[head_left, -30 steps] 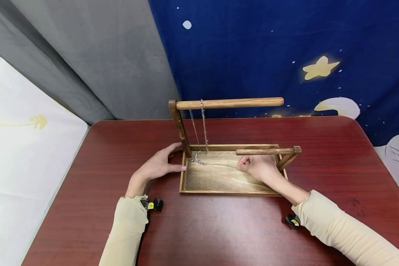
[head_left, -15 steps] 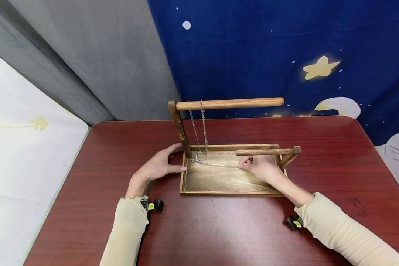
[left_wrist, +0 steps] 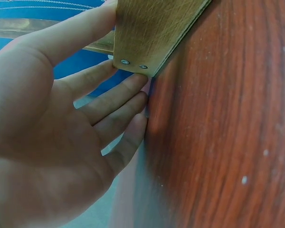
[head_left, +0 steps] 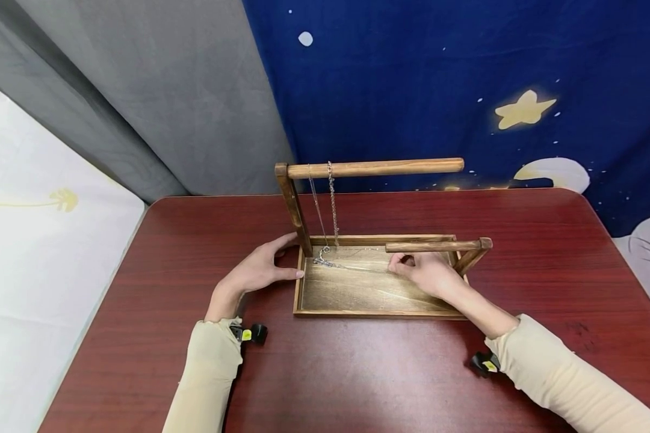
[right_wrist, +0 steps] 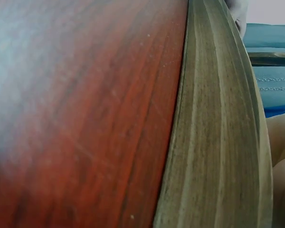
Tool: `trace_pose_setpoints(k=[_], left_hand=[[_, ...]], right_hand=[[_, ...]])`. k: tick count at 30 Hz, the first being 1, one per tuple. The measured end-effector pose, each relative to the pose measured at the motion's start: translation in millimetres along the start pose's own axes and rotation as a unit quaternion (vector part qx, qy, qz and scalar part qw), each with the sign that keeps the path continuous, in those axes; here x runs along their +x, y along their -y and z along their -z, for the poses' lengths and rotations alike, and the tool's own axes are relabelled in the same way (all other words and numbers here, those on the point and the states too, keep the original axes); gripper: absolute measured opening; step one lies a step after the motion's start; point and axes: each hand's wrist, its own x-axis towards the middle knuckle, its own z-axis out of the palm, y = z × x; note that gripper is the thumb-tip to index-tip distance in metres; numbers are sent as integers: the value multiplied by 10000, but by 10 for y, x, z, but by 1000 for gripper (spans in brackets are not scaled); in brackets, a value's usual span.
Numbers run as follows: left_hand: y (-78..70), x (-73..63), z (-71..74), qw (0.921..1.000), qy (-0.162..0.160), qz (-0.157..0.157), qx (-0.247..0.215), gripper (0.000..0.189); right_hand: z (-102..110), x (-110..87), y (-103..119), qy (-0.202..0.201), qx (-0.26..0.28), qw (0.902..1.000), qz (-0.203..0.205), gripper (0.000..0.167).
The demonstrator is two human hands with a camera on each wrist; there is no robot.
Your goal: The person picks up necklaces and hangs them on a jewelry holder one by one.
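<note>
In the head view, a wooden jewelry stand has a shallow tray, a tall bar and a lower bar. A silver necklace lies bunched in the tray's left end, one thin strand running right to my right hand. That hand reaches under the lower bar and pinches the strand, its fingertips partly hidden. My left hand rests against the tray's left end, thumb and fingers spread and fairly straight. The left wrist view shows those fingers touching the wood near two screws.
A fine chain and a thicker chain hang from the tall bar's left part. The stand stands on a dark red table. Behind are a grey curtain and a blue star-patterned cloth.
My right hand has drawn slightly to the right along with the strand, its wrist shifting right and down. The left hand stays against the tray's end.
</note>
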Motion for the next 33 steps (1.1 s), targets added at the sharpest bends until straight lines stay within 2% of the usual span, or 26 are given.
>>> trace_pose_setpoints(k=[5,9,16,21,24,27,33], left_hand=[[-4,0,-3,9998,38,156,-70,84],[-11,-4,-1,9997,41,214,-107,85],[6,1,-11,9996,-12,110,-241,83],[5,1,-15,9994,-15,156,-298,84],[3,-2,-15,9995,-13,200,-257,85],[-2,-4,-13,9996,-10,183,-220,85],[-5,-3,-11,9998,-7,128,-182,83]], right_hand=[[16,-5,10,-52,-163,9998,-30,21],[20,-19,29,-44,56,10000,-50,17],[47,-67,49,-45,227,9986,-471,29],[76,-80,64,-20,449,9982,-405,28],[85,-86,69,134,808,9960,-357,27],[94,-95,81,331,1464,9883,-285,26],[104,-143,142,610,2789,9575,-404,24]])
